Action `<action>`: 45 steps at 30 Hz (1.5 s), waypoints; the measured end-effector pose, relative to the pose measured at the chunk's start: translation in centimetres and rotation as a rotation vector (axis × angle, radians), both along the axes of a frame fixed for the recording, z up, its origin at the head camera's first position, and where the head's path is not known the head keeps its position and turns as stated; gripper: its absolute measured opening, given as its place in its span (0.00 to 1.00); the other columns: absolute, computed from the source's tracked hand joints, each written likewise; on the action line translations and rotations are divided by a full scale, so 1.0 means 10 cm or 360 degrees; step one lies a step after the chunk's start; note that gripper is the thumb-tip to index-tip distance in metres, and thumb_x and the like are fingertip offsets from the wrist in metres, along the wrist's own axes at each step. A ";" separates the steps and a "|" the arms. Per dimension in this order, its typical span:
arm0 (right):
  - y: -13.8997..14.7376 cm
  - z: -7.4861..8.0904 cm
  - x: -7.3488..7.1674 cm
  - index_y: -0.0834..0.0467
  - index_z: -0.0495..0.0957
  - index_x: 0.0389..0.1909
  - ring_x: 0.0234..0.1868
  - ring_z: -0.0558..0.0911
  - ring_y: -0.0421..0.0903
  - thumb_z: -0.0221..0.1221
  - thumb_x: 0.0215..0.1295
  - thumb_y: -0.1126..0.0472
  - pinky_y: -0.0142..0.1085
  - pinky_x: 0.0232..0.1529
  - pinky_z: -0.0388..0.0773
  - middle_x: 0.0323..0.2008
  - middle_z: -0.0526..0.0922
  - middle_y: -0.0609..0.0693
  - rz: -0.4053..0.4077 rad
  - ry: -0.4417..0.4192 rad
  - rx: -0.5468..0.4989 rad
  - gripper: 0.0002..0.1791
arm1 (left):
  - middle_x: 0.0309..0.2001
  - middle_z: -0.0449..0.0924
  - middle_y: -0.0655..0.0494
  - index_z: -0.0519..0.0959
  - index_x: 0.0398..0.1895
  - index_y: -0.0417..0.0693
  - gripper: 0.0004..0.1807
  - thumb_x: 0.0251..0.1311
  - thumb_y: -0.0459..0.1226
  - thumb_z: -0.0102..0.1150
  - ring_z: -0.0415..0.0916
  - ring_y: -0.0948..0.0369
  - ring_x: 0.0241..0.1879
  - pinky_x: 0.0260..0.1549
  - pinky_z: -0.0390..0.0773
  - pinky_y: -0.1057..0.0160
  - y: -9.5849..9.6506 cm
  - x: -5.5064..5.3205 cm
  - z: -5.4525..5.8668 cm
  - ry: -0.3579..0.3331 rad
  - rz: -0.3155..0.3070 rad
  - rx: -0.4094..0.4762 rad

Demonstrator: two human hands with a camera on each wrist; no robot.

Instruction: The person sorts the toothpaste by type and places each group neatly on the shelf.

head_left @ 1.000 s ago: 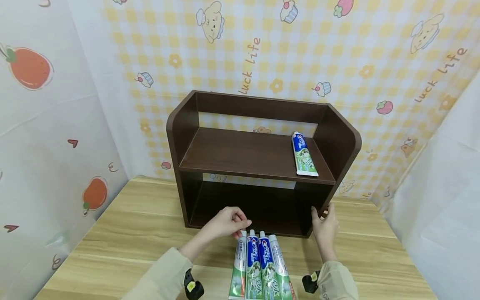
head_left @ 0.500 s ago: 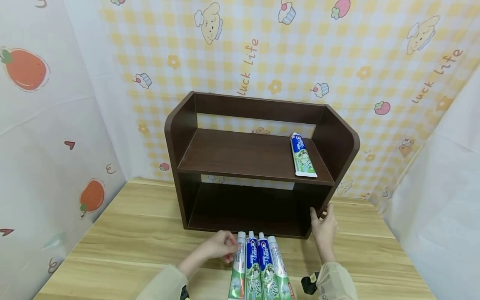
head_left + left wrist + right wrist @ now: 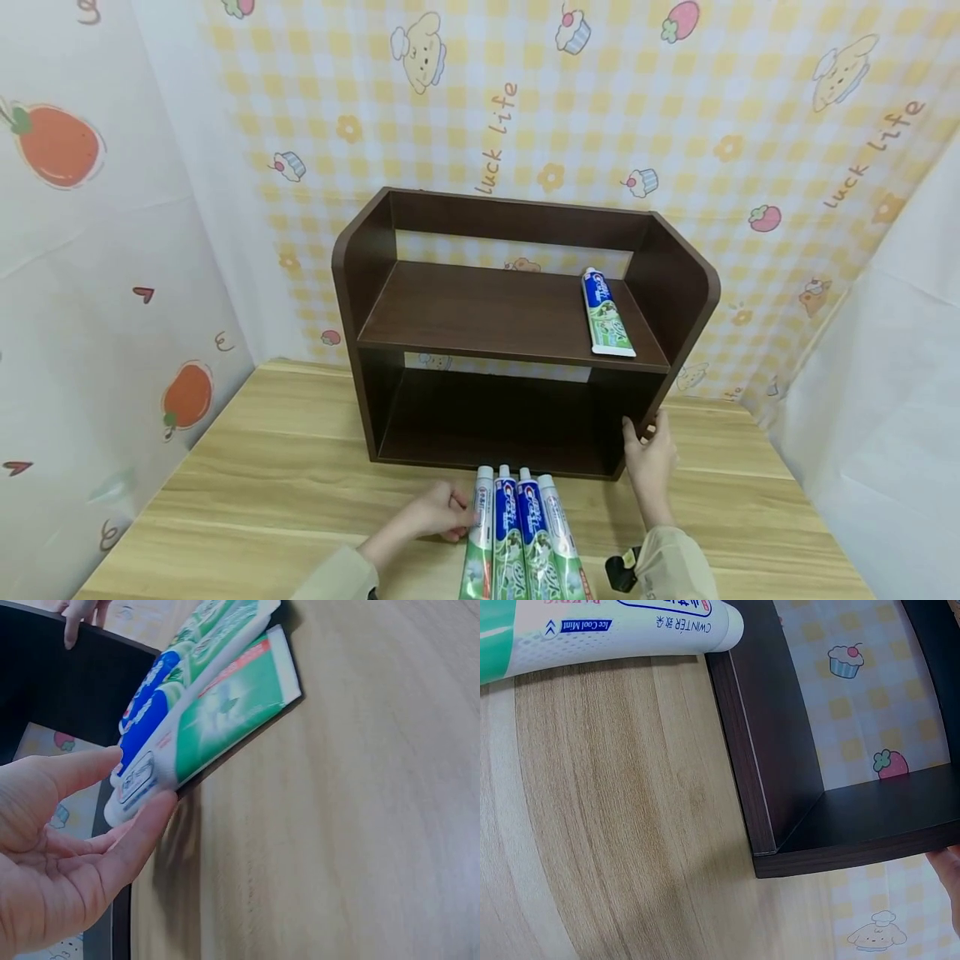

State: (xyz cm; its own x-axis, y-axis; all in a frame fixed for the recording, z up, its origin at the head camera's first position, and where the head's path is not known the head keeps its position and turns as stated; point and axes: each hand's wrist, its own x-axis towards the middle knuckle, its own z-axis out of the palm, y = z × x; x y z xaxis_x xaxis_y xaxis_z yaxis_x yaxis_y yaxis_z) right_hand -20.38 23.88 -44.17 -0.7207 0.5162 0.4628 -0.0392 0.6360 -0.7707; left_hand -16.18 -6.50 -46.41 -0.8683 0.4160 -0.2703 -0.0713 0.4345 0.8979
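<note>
Several toothpaste tubes lie side by side on the table before a dark brown two-tier shelf point(image 3: 480, 346). My left hand point(image 3: 438, 510) is at the leftmost, white-and-green toothpaste tube point(image 3: 477, 533). In the left wrist view, thumb and forefinger of the left hand point(image 3: 67, 847) pinch that tube near its capped end, one on each side. My right hand point(image 3: 649, 457) grips the shelf's right side panel, thumb inside and fingers outside. Only a bit of the right hand point(image 3: 949, 877) shows in the right wrist view. One blue-and-green toothpaste tube point(image 3: 607, 317) lies on the upper tier's right side.
Two blue-and-green tubes point(image 3: 508, 533) and another white-and-green tube point(image 3: 562, 537) lie right of the pinched one, caps toward the shelf. The wooden table point(image 3: 247, 483) spreads left and right of the shelf. A patterned cloth point(image 3: 480, 100) hangs behind.
My left hand has come down and back from the shelf's front edge to the side of the leftmost tube, closing its fingers on it. The right hand has stayed on the side panel.
</note>
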 end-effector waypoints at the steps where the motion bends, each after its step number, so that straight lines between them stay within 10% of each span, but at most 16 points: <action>1: 0.00 0.00 0.00 0.62 0.67 0.36 0.40 0.81 0.63 0.59 0.57 0.64 0.53 0.36 0.76 0.39 0.80 0.62 0.0003 -0.0005 0.0000 0.11 | 0.24 0.78 0.49 0.71 0.39 0.25 0.17 0.51 0.32 0.62 0.74 0.63 0.22 0.23 0.81 0.65 0.01 0.00 -0.02 0.0015 -0.0003 -0.0009; 11: 0.01 -0.02 -0.01 0.62 0.67 0.37 0.40 0.81 0.63 0.59 0.57 0.64 0.53 0.39 0.73 0.39 0.79 0.61 0.0005 -0.0011 -0.0025 0.11 | 0.29 0.75 0.45 0.70 0.33 0.29 0.18 0.45 0.33 0.67 0.72 0.59 0.24 0.23 0.79 0.62 0.17 0.05 -0.10 0.0135 0.0094 -0.0083; 18: 0.01 -0.02 -0.01 0.62 0.67 0.37 0.40 0.81 0.64 0.59 0.57 0.64 0.54 0.39 0.73 0.39 0.79 0.62 0.0001 0.0008 -0.0027 0.12 | 0.45 0.69 0.30 0.74 0.29 0.31 0.19 0.37 0.35 0.71 0.70 0.50 0.35 0.43 0.75 0.45 0.28 0.05 -0.11 0.0331 0.0145 -0.0305; 30: 0.02 -0.03 -0.01 0.62 0.67 0.37 0.39 0.81 0.64 0.59 0.57 0.64 0.54 0.38 0.74 0.38 0.79 0.61 -0.0006 0.0004 -0.0003 0.11 | 0.22 0.73 0.52 0.75 0.24 0.38 0.13 0.37 0.33 0.70 0.70 0.59 0.22 0.22 0.75 0.63 0.30 0.10 -0.06 0.0295 0.0151 -0.0343; 45: 0.01 -0.03 -0.02 0.63 0.68 0.37 0.38 0.82 0.64 0.59 0.57 0.65 0.52 0.35 0.77 0.39 0.79 0.63 -0.0004 0.0010 0.0019 0.11 | 0.16 0.74 0.54 0.75 0.19 0.39 0.11 0.41 0.33 0.69 0.69 0.64 0.12 0.12 0.75 0.68 0.25 0.09 -0.09 0.0177 0.0166 -0.0268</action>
